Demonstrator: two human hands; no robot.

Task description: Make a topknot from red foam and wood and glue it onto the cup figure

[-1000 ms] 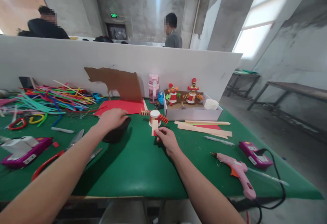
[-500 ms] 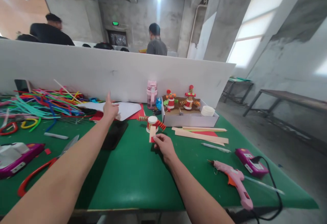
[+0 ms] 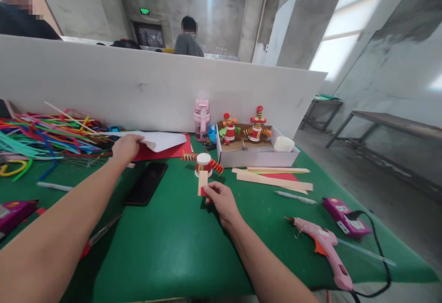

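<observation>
Out to the left, my left hand [image 3: 127, 148] is closed on the near-left part of a white paper sheet [image 3: 165, 141], which lies over red paper [image 3: 181, 151]. In front of me my right hand [image 3: 221, 199] pinches a small pale strip with a red end [image 3: 203, 182] between thumb and fingers. Just behind that strip stands a white-and-red paper cup figure [image 3: 203, 161] with folded orange-red arms to both sides. The strip hides part of its front. A black phone [image 3: 147, 184] lies below my left wrist.
Pipe cleaners [image 3: 69, 132] are heaped at the left. Red-handled scissors [image 3: 100, 234] lie partly under my left forearm. A white box [image 3: 257, 158] holds two finished-looking figures. At right are pale paper strips [image 3: 276, 181], a pink glue gun [image 3: 321, 241] and a purple power strip [image 3: 345, 218].
My left hand has moved left and down from above the paper and closed on the sheet. The right hand keeps its pinch on the strip. The camera view has shifted slightly.
</observation>
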